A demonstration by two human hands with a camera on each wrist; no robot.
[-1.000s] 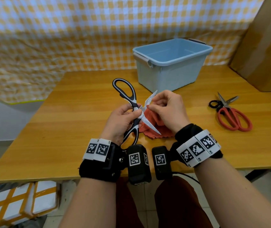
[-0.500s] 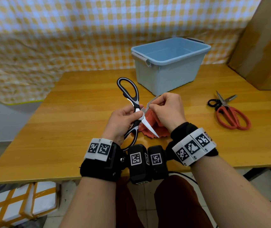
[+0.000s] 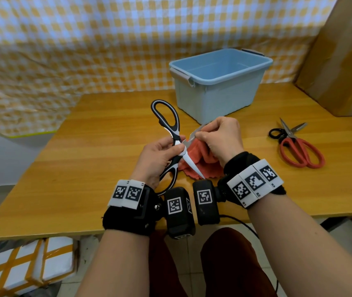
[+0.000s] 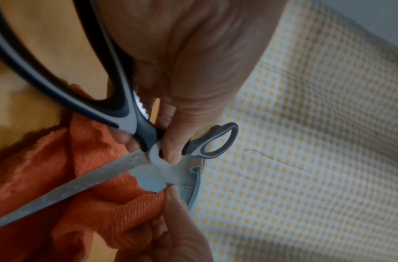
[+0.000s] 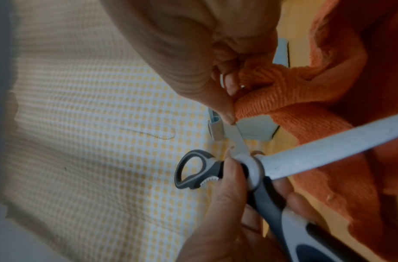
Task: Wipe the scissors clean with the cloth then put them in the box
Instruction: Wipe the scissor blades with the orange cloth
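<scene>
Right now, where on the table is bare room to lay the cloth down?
Bare wood lies left of the left hand, up to the table edge, and between the right hand and the red scissors. It is crowded in the middle, where both hands, the black scissors and the cloth meet before the box.

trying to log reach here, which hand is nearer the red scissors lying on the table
Right. The right hand, pinching the cloth on a blade, is just left of the red scissors; the left hand grips the black-handled scissors farther left.
</scene>
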